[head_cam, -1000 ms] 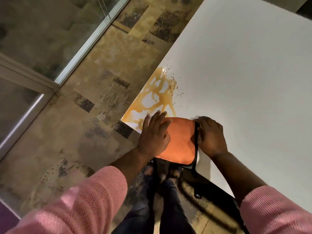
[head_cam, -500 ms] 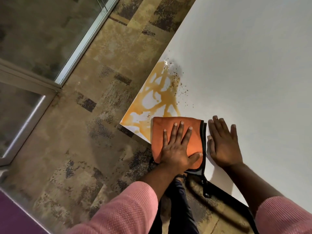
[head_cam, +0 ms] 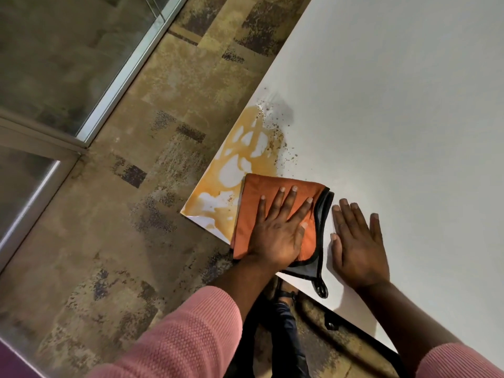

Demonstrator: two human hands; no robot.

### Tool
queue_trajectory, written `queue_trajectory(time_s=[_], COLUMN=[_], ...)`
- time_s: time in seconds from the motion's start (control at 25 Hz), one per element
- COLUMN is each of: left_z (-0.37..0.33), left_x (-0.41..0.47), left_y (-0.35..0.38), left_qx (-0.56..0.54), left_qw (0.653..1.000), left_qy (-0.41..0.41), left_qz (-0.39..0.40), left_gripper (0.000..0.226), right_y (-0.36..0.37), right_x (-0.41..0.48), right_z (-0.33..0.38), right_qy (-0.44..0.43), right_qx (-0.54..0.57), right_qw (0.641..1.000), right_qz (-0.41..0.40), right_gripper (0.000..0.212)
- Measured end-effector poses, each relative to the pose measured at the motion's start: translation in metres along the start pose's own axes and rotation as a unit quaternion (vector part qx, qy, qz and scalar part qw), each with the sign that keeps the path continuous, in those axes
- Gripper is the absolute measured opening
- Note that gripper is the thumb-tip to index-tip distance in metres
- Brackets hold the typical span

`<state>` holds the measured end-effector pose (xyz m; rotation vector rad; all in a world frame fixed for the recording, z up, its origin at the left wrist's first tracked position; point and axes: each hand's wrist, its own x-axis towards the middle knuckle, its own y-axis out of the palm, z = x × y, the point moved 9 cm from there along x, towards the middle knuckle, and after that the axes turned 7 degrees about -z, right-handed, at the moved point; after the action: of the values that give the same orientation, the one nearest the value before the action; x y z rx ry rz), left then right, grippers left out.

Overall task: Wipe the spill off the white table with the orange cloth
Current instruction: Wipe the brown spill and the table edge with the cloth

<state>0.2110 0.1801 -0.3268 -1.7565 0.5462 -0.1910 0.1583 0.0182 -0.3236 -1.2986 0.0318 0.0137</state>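
Note:
An orange-brown spill (head_cam: 246, 120) with dark specks lies at the near left corner of the white table (head_cam: 395, 118). The folded orange cloth (head_cam: 253, 195), edged in black with a grey underside, lies at the table's near edge, and its far left corner touches the spill. My left hand (head_cam: 278, 236) presses flat on the cloth with fingers spread. My right hand (head_cam: 357, 246) rests flat on the bare table just right of the cloth, holding nothing.
The table's left edge runs diagonally over patterned brown carpet (head_cam: 136, 214). A glass partition with a metal frame (head_cam: 122, 77) stands at the upper left. My legs and a black chair frame (head_cam: 354, 331) show below the near edge.
My left hand has flattened onto the cloth with its fingers spread. My right hand let go of the cloth's right edge and lies flat on the table. The cloth now touches the spill.

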Motion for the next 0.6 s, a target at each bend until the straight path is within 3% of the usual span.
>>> queue_trajectory(time_s=[0.24, 0.36, 0.6], left_z=[-0.012, -0.018, 0.002], left_x=[-0.035, -0.054, 0.013], left_y=[0.008, 0.012, -0.004], left_qx=[-0.036, -0.047, -0.022], left_qw=[0.999, 0.999, 0.999], left_qy=[-0.011, -0.012, -0.015], left_qz=[-0.031, -0.003, -0.032], left_gripper=[0.063, 0.060, 0.063], right_y=[0.004, 0.000, -0.001], right_x=[-0.002, 0.000, 0.001], right_z=[0.000, -0.001, 0.002], right_qy=[-0.006, -0.005, -0.001], right_qx=[-0.005, 0.000, -0.011], right_qw=[1.000, 1.000, 1.000], right_qz=[-0.005, -0.014, -0.016], right_gripper=[0.064, 0.064, 0.064])
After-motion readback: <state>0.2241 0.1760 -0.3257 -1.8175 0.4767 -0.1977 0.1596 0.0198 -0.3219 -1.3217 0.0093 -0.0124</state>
